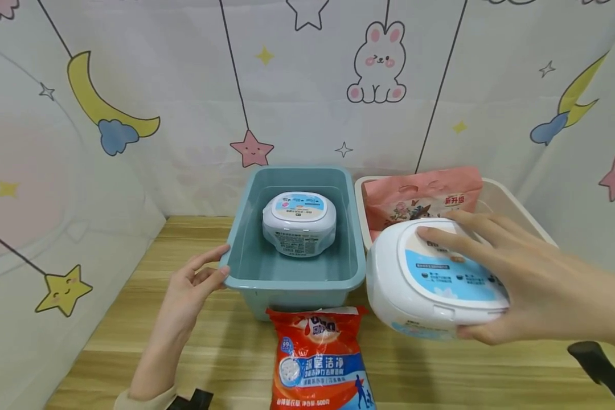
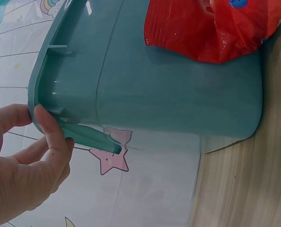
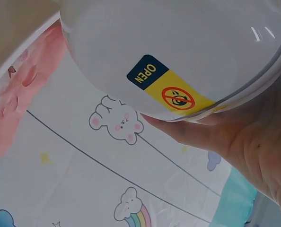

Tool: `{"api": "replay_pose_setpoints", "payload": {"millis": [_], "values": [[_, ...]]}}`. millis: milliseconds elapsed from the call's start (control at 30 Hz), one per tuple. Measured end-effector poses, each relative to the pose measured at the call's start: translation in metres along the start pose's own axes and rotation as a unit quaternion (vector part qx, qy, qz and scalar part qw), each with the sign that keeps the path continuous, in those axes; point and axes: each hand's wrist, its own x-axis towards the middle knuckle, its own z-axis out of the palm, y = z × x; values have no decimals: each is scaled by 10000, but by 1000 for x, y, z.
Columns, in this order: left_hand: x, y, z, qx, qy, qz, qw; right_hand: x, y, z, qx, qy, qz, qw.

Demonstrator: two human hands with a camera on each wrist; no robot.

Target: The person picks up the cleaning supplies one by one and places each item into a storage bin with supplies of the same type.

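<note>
My left hand (image 1: 181,302) pinches the near left corner of the rim of a blue-green plastic bin (image 1: 292,285). In the left wrist view the thumb and fingers (image 2: 50,130) lie on both sides of that rim. Inside the bin sits a white lidded tub (image 1: 299,225) with a blue label. My right hand (image 1: 533,273) grips a second white lidded tub (image 1: 389,285), tilted and held above the table to the right of the bin. An "OPEN" sticker (image 3: 166,87) shows on its side in the right wrist view.
A red and blue detergent bag (image 1: 320,359) lies in front of the bin, touching it. Behind the raised tub, a cream bin (image 1: 512,208) holds a pink package (image 1: 422,193). Everything stands on a wood-grain table (image 1: 128,319) before a cartoon-printed curtain (image 1: 307,102).
</note>
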Motion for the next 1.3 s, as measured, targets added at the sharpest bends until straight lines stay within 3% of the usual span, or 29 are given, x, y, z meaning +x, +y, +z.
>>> {"api": "replay_pose_setpoints", "payload": {"millis": [667,1000,1300], "values": [[1,-1,0,-68,-10,7,10000,14,-3,-4,-76,107,-224,9997],[1,-1,0,-71,20,11,10000,18,-5,-5,85,-16,-93,9999],[1,-1,0,-71,19,15,10000,23,-4,-6,45,291,-377,9989]]}}
